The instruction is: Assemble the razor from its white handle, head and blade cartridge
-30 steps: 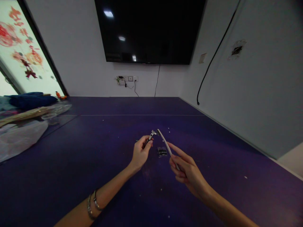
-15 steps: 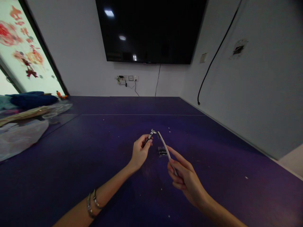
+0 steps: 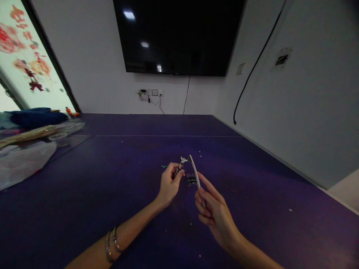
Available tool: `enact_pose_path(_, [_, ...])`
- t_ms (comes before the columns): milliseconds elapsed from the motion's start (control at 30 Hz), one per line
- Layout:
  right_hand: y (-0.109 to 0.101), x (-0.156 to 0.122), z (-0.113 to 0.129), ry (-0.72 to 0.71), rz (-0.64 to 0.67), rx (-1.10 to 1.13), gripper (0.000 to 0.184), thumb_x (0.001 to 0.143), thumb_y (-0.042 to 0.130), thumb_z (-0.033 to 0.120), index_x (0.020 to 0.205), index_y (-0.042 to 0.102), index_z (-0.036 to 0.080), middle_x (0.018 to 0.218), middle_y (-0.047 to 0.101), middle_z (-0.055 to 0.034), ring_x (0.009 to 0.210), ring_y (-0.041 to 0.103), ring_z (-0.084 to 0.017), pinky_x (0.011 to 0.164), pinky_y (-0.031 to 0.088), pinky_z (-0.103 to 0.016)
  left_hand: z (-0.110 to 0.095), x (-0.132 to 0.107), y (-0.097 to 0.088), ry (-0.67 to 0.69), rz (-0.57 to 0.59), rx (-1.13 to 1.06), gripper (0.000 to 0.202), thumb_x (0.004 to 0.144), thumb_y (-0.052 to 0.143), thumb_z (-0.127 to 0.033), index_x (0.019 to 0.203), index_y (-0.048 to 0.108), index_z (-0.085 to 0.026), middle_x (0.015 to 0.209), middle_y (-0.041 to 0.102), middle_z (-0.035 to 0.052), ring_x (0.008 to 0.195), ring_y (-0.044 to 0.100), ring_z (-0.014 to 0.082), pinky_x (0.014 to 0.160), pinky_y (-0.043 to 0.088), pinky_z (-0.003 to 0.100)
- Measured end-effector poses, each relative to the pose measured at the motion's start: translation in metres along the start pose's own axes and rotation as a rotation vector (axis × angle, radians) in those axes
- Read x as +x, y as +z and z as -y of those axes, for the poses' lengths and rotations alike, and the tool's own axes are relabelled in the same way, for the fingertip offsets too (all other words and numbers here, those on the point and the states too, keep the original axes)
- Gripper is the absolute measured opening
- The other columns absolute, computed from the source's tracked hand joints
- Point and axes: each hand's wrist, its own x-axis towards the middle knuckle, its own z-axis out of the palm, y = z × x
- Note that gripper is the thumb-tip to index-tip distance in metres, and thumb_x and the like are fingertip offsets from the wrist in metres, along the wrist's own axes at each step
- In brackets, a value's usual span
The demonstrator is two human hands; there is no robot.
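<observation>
My left hand (image 3: 169, 183) is closed in a pinch on a small metal part with a forked silver tip (image 3: 181, 164), held just above the dark purple table (image 3: 117, 179). My right hand (image 3: 213, 211) is closed round the lower end of a slim white curved handle (image 3: 194, 172), whose upper end points up beside the metal tip. The two pieces are close together but apart. Between and just behind my hands a small dark ridged cartridge (image 3: 192, 179) lies on the table. Bracelets (image 3: 111, 243) ring my left wrist.
A large black screen (image 3: 176, 35) hangs on the far wall above wall sockets (image 3: 150, 93). Clear plastic bags (image 3: 25, 158), a blue cloth (image 3: 36, 116) and a wooden strip (image 3: 28, 134) pile at the left. A black cable (image 3: 252, 67) runs down the right wall.
Both hands have drawn slightly nearer to me and lower. The white handle now stands more upright, and the metal tip has turned to point up beside it.
</observation>
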Motion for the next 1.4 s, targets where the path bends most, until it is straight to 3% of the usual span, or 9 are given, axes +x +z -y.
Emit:
enact_pose_path(300, [0.002, -0.013, -0.014, 0.071, -0.011, 0.079, 0.057, 0.077, 0.061, 0.030, 0.131, 0.042, 0.033, 0.061, 0.043, 0.0069, 0.040, 0.022, -0.002, 0.036, 0.010, -0.015, 0.001, -0.003, 0.003, -0.002, 0.004, -0.005, 0.012, 0.082, 0.054, -0.028, 0.082, 0.052, -0.016, 0.066, 0.056, -0.0012, 0.058, 0.048, 0.0109, 0.056, 0.037, 0.023])
enact_pose_path(467, [0.004, -0.012, -0.008, 0.040, -0.016, 0.106, 0.055, 0.076, 0.063, 0.031, 0.128, 0.046, 0.032, 0.061, 0.042, 0.0067, 0.040, 0.021, -0.002, 0.037, 0.011, -0.015, 0.001, -0.003, 0.003, -0.012, 0.008, -0.029, 0.014, 0.081, 0.055, -0.030, 0.083, 0.052, -0.016, 0.066, 0.056, -0.0011, 0.058, 0.049, 0.0110, 0.056, 0.038, 0.022])
enact_pose_path(700, [0.011, -0.021, -0.015, 0.102, 0.002, 0.142, 0.061, 0.076, 0.063, 0.032, 0.132, 0.038, 0.038, 0.064, 0.044, 0.0064, 0.040, 0.025, -0.002, 0.035, 0.009, -0.015, 0.002, -0.007, 0.004, 0.018, -0.001, -0.010, 0.012, 0.081, 0.054, -0.029, 0.081, 0.051, -0.017, 0.066, 0.054, -0.0016, 0.059, 0.048, 0.0110, 0.057, 0.038, 0.023])
enact_pose_path(900, [0.011, -0.017, -0.011, 0.081, -0.027, 0.156, 0.062, 0.074, 0.065, 0.030, 0.131, 0.041, 0.035, 0.063, 0.044, 0.0065, 0.040, 0.024, -0.002, 0.036, 0.010, -0.015, 0.001, -0.010, 0.006, -0.010, 0.011, -0.036, 0.015, 0.081, 0.055, -0.032, 0.082, 0.051, -0.017, 0.067, 0.055, -0.0010, 0.060, 0.049, 0.0117, 0.057, 0.038, 0.023])
enact_pose_path(1133, [0.014, -0.029, -0.022, 0.160, -0.036, 0.163, 0.071, 0.069, 0.068, 0.034, 0.133, 0.037, 0.035, 0.061, 0.043, 0.0073, 0.039, 0.023, -0.002, 0.035, 0.007, -0.015, -0.001, -0.009, 0.007, -0.014, -0.011, -0.032, 0.009, 0.079, 0.054, -0.025, 0.078, 0.049, -0.018, 0.067, 0.055, -0.0020, 0.059, 0.048, 0.0109, 0.056, 0.037, 0.022])
enact_pose_path(1400, [0.013, -0.022, -0.015, 0.092, -0.056, 0.175, 0.067, 0.071, 0.067, 0.031, 0.132, 0.039, 0.035, 0.062, 0.043, 0.0071, 0.040, 0.025, -0.002, 0.036, 0.009, -0.015, 0.004, -0.012, 0.010, -0.031, 0.025, -0.049, 0.013, 0.080, 0.054, -0.029, 0.080, 0.049, -0.017, 0.067, 0.057, -0.0011, 0.059, 0.050, 0.0116, 0.056, 0.038, 0.023])
